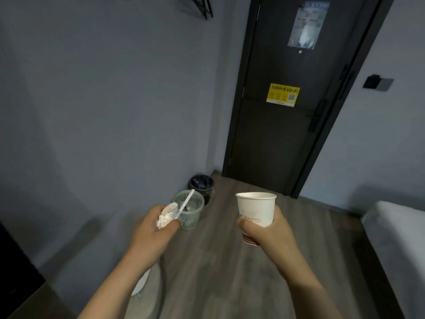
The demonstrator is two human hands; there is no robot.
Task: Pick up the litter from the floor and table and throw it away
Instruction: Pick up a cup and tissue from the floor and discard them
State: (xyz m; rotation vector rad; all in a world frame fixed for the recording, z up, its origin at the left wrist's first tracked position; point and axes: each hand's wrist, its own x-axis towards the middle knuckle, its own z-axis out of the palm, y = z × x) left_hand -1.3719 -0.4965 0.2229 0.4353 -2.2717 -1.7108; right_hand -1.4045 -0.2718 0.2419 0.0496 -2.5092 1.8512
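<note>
Litter fills both hands, gathered, I judge, so that one trip does it. My left hand (156, 226) pinches a soft, crumpled tissue (167, 215) and a thin, stiff white straw (186, 203) that pokes up and away. Just beyond it on the floor stands a pale green mesh basket (195, 221), with a dark round bin (202, 177), glossy inside, farther off by the wall. I would drop things there. My right hand (264, 231) wraps round a smooth paper cup (256, 209), held upright, perhaps against spills.
</note>
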